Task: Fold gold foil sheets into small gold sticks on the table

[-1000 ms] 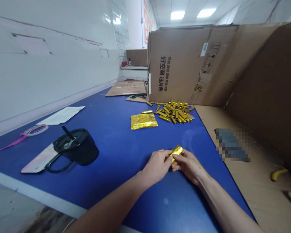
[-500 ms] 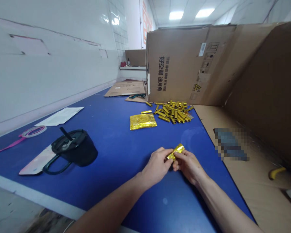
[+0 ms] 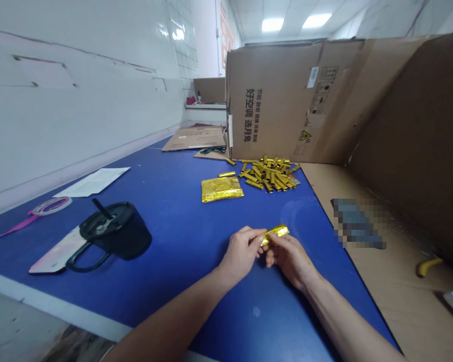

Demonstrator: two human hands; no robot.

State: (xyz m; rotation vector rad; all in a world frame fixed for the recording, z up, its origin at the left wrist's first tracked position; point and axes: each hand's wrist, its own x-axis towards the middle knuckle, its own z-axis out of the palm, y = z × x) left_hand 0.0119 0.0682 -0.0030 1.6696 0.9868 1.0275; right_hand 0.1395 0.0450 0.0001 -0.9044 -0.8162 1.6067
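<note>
My left hand [image 3: 241, 251] and my right hand [image 3: 289, 256] meet over the blue table [image 3: 173, 211], both pinching one small folded gold foil piece [image 3: 276, 232] between their fingertips. The piece lies almost level, its free end pointing right. Farther back lies a flat stack of gold foil sheets [image 3: 221, 188]. Behind that sits a heap of several rolled gold foil pieces [image 3: 270, 173] by the cardboard box.
A black lidded cup with a straw [image 3: 115, 234] stands at the left on a pink card. A pink tape dispenser [image 3: 45, 207] and white paper [image 3: 92, 182] lie near the wall. A big cardboard box [image 3: 279, 100] and cardboard sheets [image 3: 407, 151] enclose the right side.
The gold foil piece has been turned in my fingers from a steep tilt to nearly level and looks longer and thinner. Both hands stayed in place.
</note>
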